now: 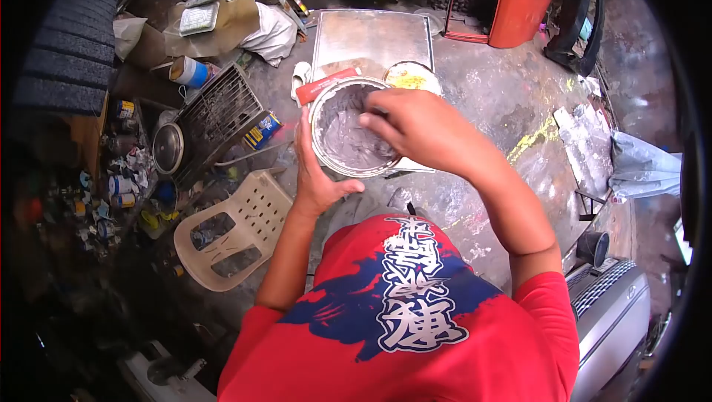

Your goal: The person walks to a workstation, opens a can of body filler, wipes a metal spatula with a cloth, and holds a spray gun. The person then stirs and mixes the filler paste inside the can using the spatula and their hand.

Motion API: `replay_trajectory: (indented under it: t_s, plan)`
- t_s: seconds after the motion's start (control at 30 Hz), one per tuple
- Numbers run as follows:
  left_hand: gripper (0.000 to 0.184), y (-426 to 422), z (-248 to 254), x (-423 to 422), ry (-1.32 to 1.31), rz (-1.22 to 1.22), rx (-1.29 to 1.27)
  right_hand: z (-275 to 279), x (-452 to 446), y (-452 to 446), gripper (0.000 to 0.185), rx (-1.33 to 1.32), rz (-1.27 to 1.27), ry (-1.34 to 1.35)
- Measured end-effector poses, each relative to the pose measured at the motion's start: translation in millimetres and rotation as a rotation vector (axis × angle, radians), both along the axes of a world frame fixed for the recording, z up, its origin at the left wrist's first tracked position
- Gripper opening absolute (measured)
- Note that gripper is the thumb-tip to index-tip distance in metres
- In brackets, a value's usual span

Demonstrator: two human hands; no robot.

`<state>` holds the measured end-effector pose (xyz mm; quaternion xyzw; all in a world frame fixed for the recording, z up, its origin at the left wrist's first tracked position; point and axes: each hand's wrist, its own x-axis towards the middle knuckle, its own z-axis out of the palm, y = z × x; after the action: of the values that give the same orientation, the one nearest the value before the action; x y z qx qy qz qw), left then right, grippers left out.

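A round open can [320,151] with a pale rim holds thick grey paste [345,129], stirred into ridges. My left hand [317,179] is wrapped along the can's left side, thumb pointing right near its lower edge. Over the can's right part is my right hand [404,124], its fingers curled together above the paste. Whatever those fingers grip is hidden from view. Just beyond the can lie a flat red piece [315,90] and a round white lid [400,74] with yellow-brown smears. Both are by a pale flat panel [371,35].
A beige plastic chair [259,209] stands to the left, near a metal grille [215,116] and a blue-and-yellow can [263,131]. A red car door [515,5] is at the back right. A silver bumper-like part [612,328] lies at the lower right.
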<state>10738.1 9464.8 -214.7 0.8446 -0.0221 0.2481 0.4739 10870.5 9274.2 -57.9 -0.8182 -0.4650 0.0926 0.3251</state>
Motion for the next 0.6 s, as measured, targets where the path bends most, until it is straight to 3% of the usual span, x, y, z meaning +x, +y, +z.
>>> replay_trajectory:
  t_s: [0.13, 0.27, 0.37, 0.6]
  plan:
    - [0.147, 5.9, -5.4, 1.2, -0.035, 0.008, 0.055, 39.0, -11.1, -4.3, 0.022, -0.119, -0.192, 0.051]
    - [0.140, 11.7, -12.6, 4.9, -0.142, 0.011, 0.153, 40.8, -18.6, 1.8, 0.016, 0.142, -0.295, -0.069]
    - [0.135, 12.8, -12.7, 9.0, -0.194, -0.033, 0.128, 28.4, -18.9, 8.5, 0.015, 0.219, -0.366, -0.033]
    - [0.138, 21.0, -15.8, 9.9, -0.204, -0.093, 0.186, -15.7, -7.5, 25.7, 0.014, 0.082, -0.257, -0.165]
